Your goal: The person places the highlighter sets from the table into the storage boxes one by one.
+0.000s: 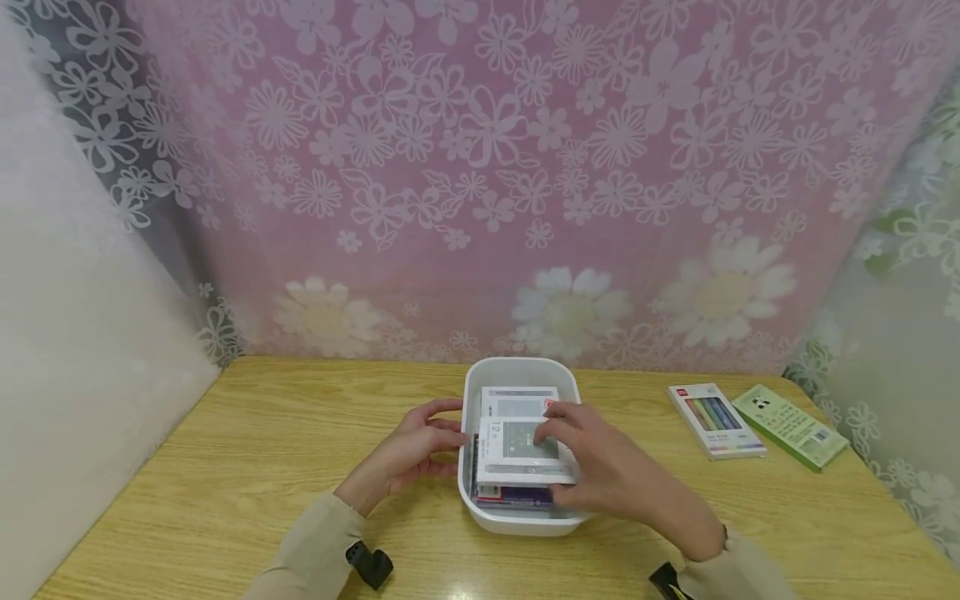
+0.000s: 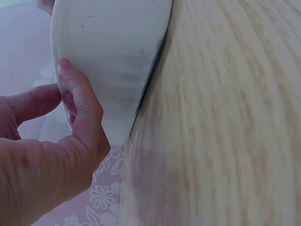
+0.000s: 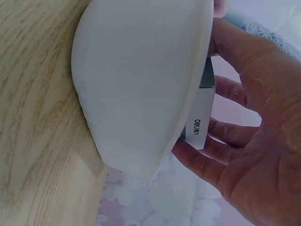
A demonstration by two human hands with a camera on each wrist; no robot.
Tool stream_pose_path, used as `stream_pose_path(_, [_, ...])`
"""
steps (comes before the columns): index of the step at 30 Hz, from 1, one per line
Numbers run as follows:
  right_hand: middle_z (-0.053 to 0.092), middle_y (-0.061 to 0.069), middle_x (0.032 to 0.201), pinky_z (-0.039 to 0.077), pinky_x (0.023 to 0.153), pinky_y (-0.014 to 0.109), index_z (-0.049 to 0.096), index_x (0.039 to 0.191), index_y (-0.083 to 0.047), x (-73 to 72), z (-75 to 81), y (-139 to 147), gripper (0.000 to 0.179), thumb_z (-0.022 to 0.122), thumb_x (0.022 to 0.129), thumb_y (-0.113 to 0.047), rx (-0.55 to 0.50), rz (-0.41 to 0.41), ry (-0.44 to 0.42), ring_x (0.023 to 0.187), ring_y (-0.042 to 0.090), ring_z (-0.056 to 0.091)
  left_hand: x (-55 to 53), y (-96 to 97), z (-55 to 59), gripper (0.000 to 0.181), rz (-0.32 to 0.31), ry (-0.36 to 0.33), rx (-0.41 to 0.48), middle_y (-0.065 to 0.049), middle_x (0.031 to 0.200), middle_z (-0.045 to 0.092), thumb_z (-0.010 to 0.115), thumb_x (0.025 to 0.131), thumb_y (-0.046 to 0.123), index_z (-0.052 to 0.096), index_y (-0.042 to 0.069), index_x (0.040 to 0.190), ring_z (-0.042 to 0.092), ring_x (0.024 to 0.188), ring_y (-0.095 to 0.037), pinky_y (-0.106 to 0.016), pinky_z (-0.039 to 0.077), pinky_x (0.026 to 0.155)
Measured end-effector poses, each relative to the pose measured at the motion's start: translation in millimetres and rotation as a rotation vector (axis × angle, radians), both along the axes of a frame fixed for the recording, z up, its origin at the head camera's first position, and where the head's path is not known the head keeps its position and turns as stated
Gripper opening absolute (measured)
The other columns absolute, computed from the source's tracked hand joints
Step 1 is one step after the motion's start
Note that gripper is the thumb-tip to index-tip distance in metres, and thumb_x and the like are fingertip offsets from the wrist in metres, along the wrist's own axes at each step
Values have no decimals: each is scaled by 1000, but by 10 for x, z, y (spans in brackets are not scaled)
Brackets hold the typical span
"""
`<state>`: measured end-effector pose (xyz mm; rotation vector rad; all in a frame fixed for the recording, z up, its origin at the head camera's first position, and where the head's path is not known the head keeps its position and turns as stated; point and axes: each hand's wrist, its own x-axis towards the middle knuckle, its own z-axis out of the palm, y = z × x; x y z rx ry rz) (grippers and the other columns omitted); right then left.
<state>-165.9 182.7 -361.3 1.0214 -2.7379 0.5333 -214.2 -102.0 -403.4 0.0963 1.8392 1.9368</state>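
Observation:
A white plastic bin [image 1: 521, 527] stands on the table with several flat boxes inside. My left hand [image 1: 408, 447] pinches its left rim between thumb and fingers, as the left wrist view shows close up. My right hand [image 1: 611, 467] reaches over the right rim and holds a white box [image 1: 491, 454] with a grey-green panel and a "12" on it, fingers and thumb spread about its edges. In the right wrist view the end of the deli-marked box [image 3: 196, 121] stands above the rim. Beneath it lie another white box [image 1: 517, 406] and a purple package [image 1: 517, 498].
To the right on the wooden table [image 1: 247, 467] lie a white box [image 1: 717, 422] with coloured sticks in its window and a green package [image 1: 791, 427] with a panda picture. A pink flowered curtain [image 1: 480, 183] hangs behind the table.

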Motion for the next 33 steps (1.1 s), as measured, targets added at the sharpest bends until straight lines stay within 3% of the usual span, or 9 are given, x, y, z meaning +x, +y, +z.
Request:
stream_pose_path(13, [59,13,131,55,94,50,63,109,-19,-43,-66,-22,40,83,74,-18,2,29,-53,130,34,55,6,1,11,61,5,-3,-11,-17,127,60,63,97,8,39,7,153,67,97,-18,-31,60,70])
stream_pose_path(33, [61,1,119,52,84,35,62,106,-20,-82,-92,-62,39,84,74,-21,62,19,-131,99,15,57,2,2,15,60,-3,-8,-6,-20,131,58,61,97,6,38,7,153,67,98,-18,-31,60,71])
